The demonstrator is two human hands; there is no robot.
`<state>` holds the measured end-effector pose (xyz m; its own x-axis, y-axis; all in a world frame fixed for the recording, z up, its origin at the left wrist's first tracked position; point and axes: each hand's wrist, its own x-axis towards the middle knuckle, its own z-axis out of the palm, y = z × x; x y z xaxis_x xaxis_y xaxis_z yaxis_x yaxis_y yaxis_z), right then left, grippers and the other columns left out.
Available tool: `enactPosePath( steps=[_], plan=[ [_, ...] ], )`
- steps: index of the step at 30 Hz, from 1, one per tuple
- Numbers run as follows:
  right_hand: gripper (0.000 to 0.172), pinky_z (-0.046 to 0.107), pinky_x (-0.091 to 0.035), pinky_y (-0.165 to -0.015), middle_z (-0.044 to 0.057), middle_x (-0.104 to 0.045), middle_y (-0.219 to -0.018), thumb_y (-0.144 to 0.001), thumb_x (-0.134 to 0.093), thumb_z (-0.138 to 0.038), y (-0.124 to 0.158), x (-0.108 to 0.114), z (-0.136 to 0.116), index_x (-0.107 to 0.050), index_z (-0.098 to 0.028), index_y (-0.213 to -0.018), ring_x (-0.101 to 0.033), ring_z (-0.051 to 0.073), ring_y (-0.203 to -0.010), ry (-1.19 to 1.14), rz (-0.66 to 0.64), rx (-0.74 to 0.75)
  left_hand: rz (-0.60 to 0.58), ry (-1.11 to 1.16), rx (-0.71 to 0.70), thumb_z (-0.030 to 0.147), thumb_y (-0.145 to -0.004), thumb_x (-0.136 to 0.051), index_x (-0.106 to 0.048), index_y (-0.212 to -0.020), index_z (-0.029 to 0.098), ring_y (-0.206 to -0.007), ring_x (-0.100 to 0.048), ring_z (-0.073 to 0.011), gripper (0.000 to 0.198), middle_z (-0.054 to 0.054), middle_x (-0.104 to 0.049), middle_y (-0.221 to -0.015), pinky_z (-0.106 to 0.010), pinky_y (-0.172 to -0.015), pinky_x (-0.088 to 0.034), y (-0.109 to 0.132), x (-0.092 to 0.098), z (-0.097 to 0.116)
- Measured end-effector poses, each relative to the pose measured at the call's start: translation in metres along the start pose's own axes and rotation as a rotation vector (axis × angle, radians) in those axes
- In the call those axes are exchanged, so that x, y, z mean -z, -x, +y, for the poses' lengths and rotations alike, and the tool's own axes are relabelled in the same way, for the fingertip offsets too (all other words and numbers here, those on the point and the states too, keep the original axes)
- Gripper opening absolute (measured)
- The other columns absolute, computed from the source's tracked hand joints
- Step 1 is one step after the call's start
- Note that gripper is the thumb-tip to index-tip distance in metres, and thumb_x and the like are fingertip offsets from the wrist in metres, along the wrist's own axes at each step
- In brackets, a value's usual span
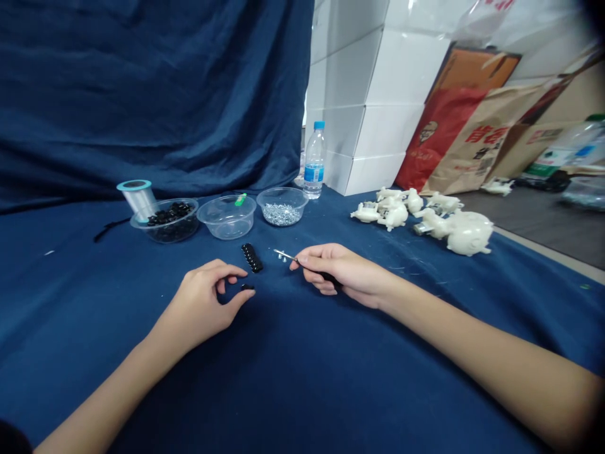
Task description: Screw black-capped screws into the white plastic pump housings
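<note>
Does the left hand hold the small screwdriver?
No, the small screwdriver is in the right hand, while the left hand is by a small black piece.

KFC Colonel logo on a red paper bag [437, 135], red Chinese characters 肯德 on a brown paper bag [466, 161], water bottle [314, 161] label too small to read

The left hand [203, 309] curls loosely inward while the right hand [335, 271] pinches, knuckles up.
</note>
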<state>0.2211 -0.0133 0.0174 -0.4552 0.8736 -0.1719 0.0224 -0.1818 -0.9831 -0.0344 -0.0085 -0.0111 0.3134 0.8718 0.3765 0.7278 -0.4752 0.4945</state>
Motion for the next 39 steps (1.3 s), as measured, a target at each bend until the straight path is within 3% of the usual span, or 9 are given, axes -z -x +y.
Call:
enactPosePath(
  steps=[5, 15, 25, 33, 39],
  plan=[
    [0.019, 0.019, -0.022, -0.043, -0.006, -0.041, -0.058, -0.094, -0.057, -0.031, 0.000, 0.000, 0.001, -0.063, -0.012, -0.092, -0.030, 0.004, -0.045, 0.012, -0.002, -0.002, -0.031, 0.001, -0.035, 0.026, -0.075, -0.063, -0.073, -0.091, 0.023, -0.059, -0.055, -0.0146, 0.019, -0.002, -0.065, -0.081, -0.030, -0.055, -0.046, 0.001, 0.002, -0.005],
    [0.020, 0.019, -0.023, -0.042, -0.006, -0.042, -0.058, -0.093, -0.057, -0.030, 0.000, -0.001, 0.001, -0.064, -0.012, -0.091, -0.031, 0.005, -0.046, 0.054, 0.015, 0.022, -0.090, -0.035, -0.200, 0.028, -0.085, -0.062, -0.074, -0.092, 0.027, -0.064, -0.058, -0.0126, 0.014, 0.001, -0.070, -0.087, -0.027, -0.059, -0.049, -0.001, 0.002, -0.011],
    [0.021, 0.019, -0.024, -0.043, -0.006, -0.043, -0.058, -0.091, -0.059, -0.033, 0.000, -0.001, 0.002, -0.065, -0.013, -0.091, -0.033, 0.005, -0.047, 0.110, 0.024, 0.041, -0.027, -0.078, -0.177, 0.025, -0.087, -0.060, -0.076, -0.094, 0.020, -0.061, -0.060, -0.0138, 0.018, -0.002, -0.072, -0.083, -0.029, -0.060, -0.051, -0.003, -0.003, -0.009],
    [0.021, 0.019, -0.026, -0.043, -0.005, -0.044, -0.058, -0.090, -0.061, -0.035, 0.000, -0.003, 0.002, -0.066, -0.014, -0.090, -0.035, 0.006, -0.048, 0.142, 0.040, 0.028, 0.019, -0.056, -0.114, 0.027, -0.085, -0.062, -0.078, -0.092, 0.022, -0.057, -0.058, -0.0130, 0.018, -0.002, -0.074, -0.084, -0.029, -0.057, -0.049, -0.007, -0.012, 0.001],
    [0.023, 0.018, -0.025, -0.043, -0.005, -0.044, -0.059, -0.089, -0.062, -0.037, 0.000, -0.003, 0.003, -0.067, -0.015, -0.091, -0.034, 0.006, -0.049, 0.155, 0.038, 0.042, 0.022, -0.054, -0.081, 0.029, -0.082, -0.065, -0.076, -0.091, 0.022, -0.058, -0.057, -0.0140, 0.015, 0.000, -0.068, -0.074, -0.029, -0.058, -0.048, -0.006, -0.015, 0.003]
  ],
)
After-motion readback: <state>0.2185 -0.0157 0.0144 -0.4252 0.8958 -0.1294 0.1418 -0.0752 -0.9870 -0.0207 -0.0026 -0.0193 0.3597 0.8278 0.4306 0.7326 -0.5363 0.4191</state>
